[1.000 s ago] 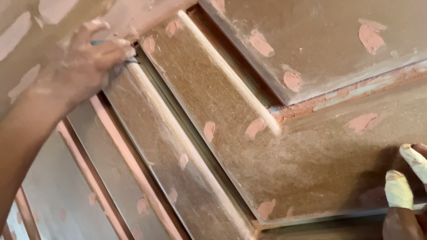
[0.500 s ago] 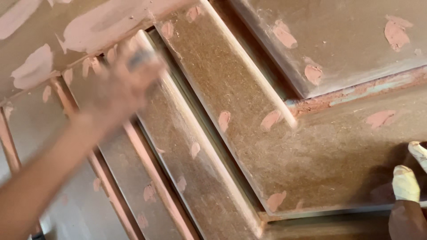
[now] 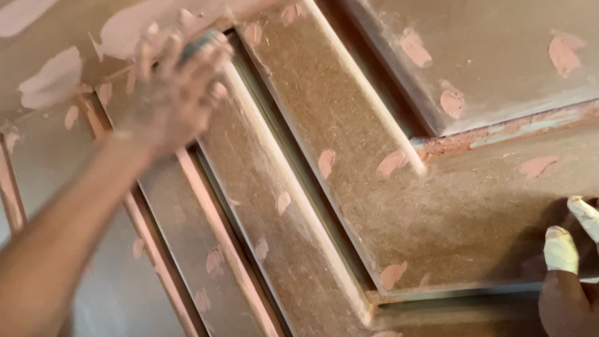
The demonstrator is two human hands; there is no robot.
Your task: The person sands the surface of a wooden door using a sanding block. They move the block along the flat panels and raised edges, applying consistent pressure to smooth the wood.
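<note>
My left hand, dusty and blurred with motion, is shut on a small grey sanding pad. It presses the pad against the upper end of a raised moulding on a brown panelled wooden door. The door is dotted with pink filler patches. My right hand shows only at the lower right corner. Two of its fingers are wrapped in white tape. They rest spread on the door's flat rail and hold nothing.
Recessed panels and narrow grooves run diagonally across the view. Large smears of pale pink filler cover the upper left of the door. Fine sanding dust lies over the wood.
My left hand has slid with the pad to the right along the moulding, then slightly up. My right hand has stayed on the rail at the lower right.
</note>
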